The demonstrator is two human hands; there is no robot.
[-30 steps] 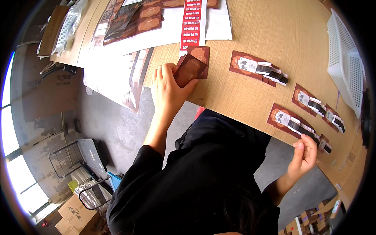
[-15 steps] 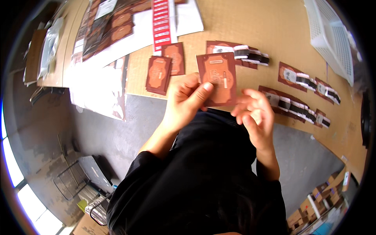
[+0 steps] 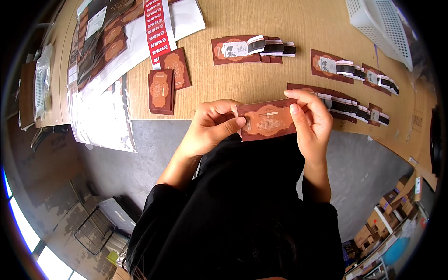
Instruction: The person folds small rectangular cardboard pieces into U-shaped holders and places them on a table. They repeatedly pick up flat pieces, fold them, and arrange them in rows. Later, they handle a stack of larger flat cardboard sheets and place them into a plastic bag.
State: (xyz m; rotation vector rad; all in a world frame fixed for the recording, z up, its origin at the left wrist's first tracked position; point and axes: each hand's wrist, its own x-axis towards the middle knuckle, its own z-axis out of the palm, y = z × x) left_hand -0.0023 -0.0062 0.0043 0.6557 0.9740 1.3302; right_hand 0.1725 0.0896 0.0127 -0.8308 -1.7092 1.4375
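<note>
A brown printed card with an orange ornamental panel is held sideways between both hands, in front of the table's near edge. My left hand pinches its left end, thumb on the face. At the other end, my right hand grips the card between thumb and fingers. To the left on the table lies a small stack of similar brown cards, with another card partly behind it. Beyond my hands, overlapping cards carry black-and-white bands at their right.
More banded cards lie in rows at right. A white perforated basket stands at the far right. On the left are a red strip of labels, white sheets and clear plastic bags. The wooden table ends just before my body.
The card has turned from upright to sideways and come slightly lower. My right hand, apart from it before, now grips its right end. The view has shifted, moving the table things leftward.
</note>
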